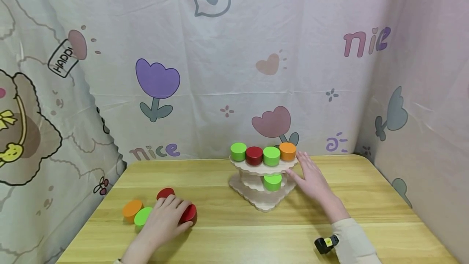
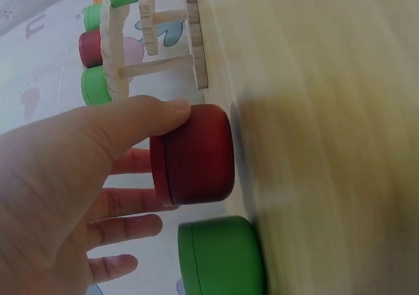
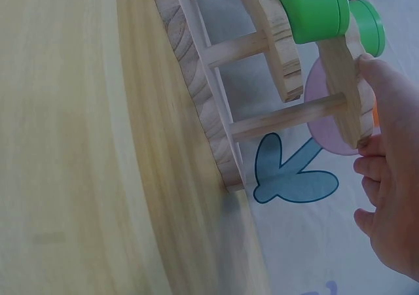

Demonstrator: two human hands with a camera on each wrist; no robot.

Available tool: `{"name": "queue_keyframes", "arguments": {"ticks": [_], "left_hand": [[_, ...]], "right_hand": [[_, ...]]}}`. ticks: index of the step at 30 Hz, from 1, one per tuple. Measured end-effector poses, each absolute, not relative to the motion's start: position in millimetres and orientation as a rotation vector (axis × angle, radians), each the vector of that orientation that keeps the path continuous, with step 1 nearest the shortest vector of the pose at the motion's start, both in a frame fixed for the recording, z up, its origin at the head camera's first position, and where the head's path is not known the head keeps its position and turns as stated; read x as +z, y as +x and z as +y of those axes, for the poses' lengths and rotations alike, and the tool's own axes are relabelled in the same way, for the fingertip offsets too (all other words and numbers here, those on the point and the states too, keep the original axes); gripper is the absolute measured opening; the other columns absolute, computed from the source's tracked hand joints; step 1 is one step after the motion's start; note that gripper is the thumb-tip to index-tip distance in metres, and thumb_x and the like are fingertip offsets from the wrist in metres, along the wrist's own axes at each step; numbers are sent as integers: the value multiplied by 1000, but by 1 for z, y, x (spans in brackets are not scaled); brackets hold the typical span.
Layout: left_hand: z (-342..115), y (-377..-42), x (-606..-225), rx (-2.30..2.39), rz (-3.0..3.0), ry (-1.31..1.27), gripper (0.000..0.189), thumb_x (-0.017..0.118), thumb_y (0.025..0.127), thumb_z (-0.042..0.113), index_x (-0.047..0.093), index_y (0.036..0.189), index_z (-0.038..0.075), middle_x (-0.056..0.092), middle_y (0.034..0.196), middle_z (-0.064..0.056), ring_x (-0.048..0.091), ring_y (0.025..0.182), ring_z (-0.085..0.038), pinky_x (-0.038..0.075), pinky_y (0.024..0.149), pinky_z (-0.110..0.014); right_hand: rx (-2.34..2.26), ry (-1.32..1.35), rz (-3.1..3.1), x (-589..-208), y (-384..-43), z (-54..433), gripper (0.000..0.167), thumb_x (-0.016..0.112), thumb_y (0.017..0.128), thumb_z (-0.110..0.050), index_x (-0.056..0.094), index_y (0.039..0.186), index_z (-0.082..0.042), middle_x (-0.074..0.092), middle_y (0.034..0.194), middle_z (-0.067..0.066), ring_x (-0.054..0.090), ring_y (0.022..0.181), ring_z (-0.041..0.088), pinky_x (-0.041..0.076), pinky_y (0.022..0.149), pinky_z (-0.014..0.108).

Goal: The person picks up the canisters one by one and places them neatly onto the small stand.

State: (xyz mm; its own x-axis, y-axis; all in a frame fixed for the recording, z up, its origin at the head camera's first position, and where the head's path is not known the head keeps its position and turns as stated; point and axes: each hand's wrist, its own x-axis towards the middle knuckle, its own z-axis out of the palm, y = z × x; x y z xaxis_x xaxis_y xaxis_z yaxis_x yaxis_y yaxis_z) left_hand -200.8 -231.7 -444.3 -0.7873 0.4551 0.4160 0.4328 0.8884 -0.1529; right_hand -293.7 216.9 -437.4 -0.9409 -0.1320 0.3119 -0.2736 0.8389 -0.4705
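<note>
Left hand (image 1: 163,220): thumb and fingers pinch a red block (image 1: 189,213) at the left of the tabletop (image 1: 253,239); whether the block touches the surface cannot be determined. Right hand (image 1: 315,180): thumb and forefinger grip the right corner of the wooden stand's (image 1: 265,202) top tier. Near the left hand: a second red block (image 1: 165,192), a green block (image 1: 142,216), an orange block (image 1: 132,210). Top tier, left to right: green, red, green, orange blocks. Middle tier: one green block (image 1: 272,183). Behind: a printed curtain (image 1: 220,60).
</note>
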Motion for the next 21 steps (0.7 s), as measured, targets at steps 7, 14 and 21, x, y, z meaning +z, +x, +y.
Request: {"name": "queue_keyframes", "arguments": {"ticks": [7, 14, 21], "left_hand": [[-222, -206, -441, 89, -2629, -656, 50, 77, 75, 50, 66, 112, 19, 66, 100, 1, 57, 99, -22, 40, 89, -41], [-205, -214, -432, 102, -2574, -706, 48, 76, 76, 49, 65, 112, 20, 66, 104, -1, 58, 103, -24, 42, 90, -43], [-184, -224, -420, 108, -2528, -776, 51, 74, 77, 52, 65, 115, 20, 66, 104, 1, 57, 103, -21, 43, 87, -40]], "right_hand": [[761, 311, -2755, -438, -294, 217, 88, 45, 94, -63, 18, 155, -5, 16, 162, 16, 11, 151, 37, 11, 120, 56], [760, 312, -2753, -438, -295, 217, 88, 45, 94, -63, 19, 155, -5, 17, 162, 16, 11, 151, 37, 12, 119, 56], [752, 314, -2748, -437, -294, 216, 88, 45, 94, -63, 20, 154, -4, 17, 162, 16, 12, 151, 38, 12, 119, 57]]}}
